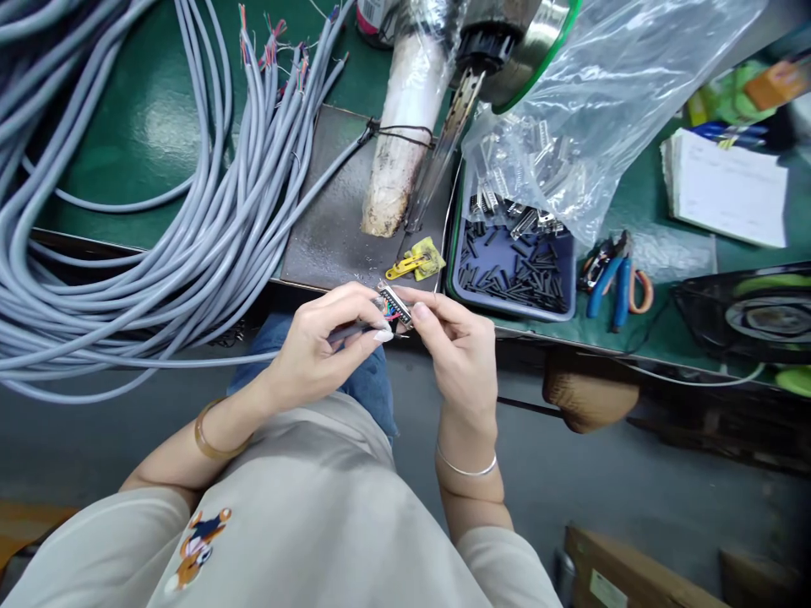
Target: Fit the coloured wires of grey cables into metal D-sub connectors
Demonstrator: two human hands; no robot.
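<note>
Just off the table's front edge, both my hands meet at a small D-sub connector (396, 306) with coloured wires (391, 311) at its back. My left hand (339, 329) is closed around the end of a grey cable (244, 361), its thumb and forefinger close to the wires. With thumb and fingers, my right hand (459, 342) pinches the connector's right end. Beyond the hands, a yellow clip (405, 267) lies on a yellow sponge (431, 257). The cable inside my left palm is mostly hidden.
Grey cables (209, 253) cover the left side. A soldering iron (443, 152) rests against a wrapped white post (405, 127). A blue bin (516, 312) holds black tubes and connectors, partly under a plastic bag (608, 110). Cutters (614, 283), paper (726, 186) and a black device (748, 312) lie right.
</note>
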